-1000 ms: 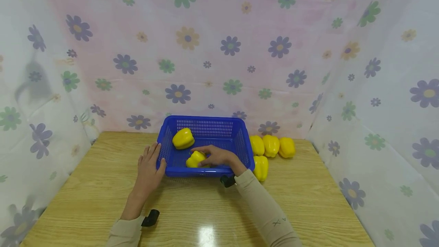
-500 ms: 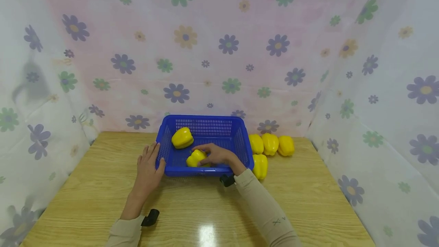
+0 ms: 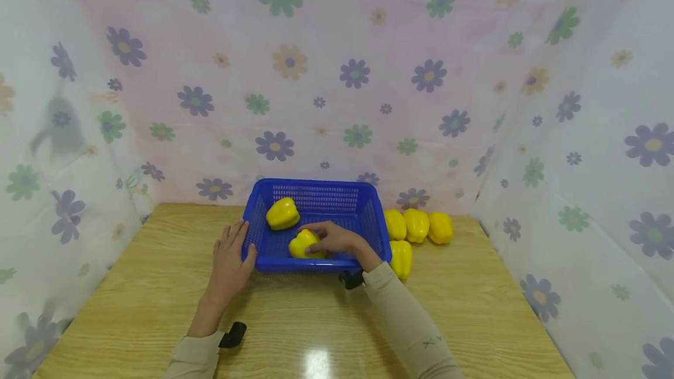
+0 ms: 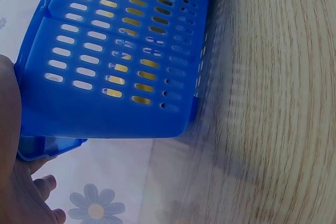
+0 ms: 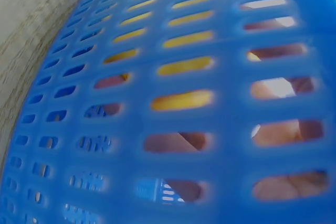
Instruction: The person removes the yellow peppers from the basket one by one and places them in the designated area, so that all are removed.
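Observation:
A blue plastic basket (image 3: pixel 316 265) with slotted sides stands on the wooden table. Inside it, near the front wall, my right hand (image 3: pixel 337 237) grips a yellow bell pepper (image 3: pixel 300 245), thumb on the near side and fingers over the far side. Another yellow bell pepper (image 3: pixel 282 214) lies at the basket's back left. My left hand (image 3: pixel 231 259) rests against the basket's left rim, its fingers extended and thumb by the front corner. Through the slots in the right wrist view, parts of the pepper (image 5: pixel 181 101) and the right fingers (image 5: pixel 278 132) show.
Several yellow bell peppers (image 3: pixel 416 226) sit beside the basket's right wall, one (image 3: pixel 402 259) nearer the front. Flower-printed cloth (image 3: pixel 326 86) hangs behind the table (image 3: pixel 284 320) and on both sides. A black wrist mount (image 3: pixel 234 335) sticks out from the left sleeve.
The view shifts slightly as the head moves. Both hands, the basket and the peppers keep nearly the same places, with the right hand still holding its pepper.

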Action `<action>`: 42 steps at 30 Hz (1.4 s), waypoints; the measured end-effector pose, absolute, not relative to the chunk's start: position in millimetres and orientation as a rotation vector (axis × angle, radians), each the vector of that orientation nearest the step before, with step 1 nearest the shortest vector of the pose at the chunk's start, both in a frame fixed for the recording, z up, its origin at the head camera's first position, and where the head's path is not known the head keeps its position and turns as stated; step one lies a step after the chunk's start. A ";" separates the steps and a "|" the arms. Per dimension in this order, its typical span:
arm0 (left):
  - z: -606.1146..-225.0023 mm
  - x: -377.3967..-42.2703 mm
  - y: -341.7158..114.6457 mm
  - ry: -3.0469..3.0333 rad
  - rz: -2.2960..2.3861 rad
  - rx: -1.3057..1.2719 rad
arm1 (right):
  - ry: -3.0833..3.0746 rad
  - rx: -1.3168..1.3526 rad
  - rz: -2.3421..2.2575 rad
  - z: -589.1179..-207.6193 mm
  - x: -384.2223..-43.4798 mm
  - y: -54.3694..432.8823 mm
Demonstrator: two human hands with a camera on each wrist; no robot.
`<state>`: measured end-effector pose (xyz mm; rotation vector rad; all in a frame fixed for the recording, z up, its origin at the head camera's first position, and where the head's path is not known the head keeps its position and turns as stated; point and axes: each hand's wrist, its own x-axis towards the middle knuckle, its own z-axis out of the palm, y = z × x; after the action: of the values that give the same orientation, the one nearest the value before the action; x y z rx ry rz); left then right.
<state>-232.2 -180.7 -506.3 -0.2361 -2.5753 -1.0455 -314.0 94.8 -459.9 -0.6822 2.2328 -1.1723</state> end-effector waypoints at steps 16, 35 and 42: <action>-501.1 -230.8 -178.1 -2.597 -1.031 -0.234 | 2.269 -0.662 -1.432 -458.9 -298.5 111.9; -500.2 -230.1 -177.9 -2.599 -0.937 -0.251 | 2.375 -0.805 -1.831 -453.6 -248.6 127.8; -500.1 -231.4 -177.8 -2.623 -0.949 -0.248 | 2.349 -0.854 -2.124 -462.3 -231.6 131.1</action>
<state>-231.4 -177.8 -500.1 -0.2480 -2.6228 -0.9490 -231.6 131.1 -462.3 -0.8541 2.3487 -2.1242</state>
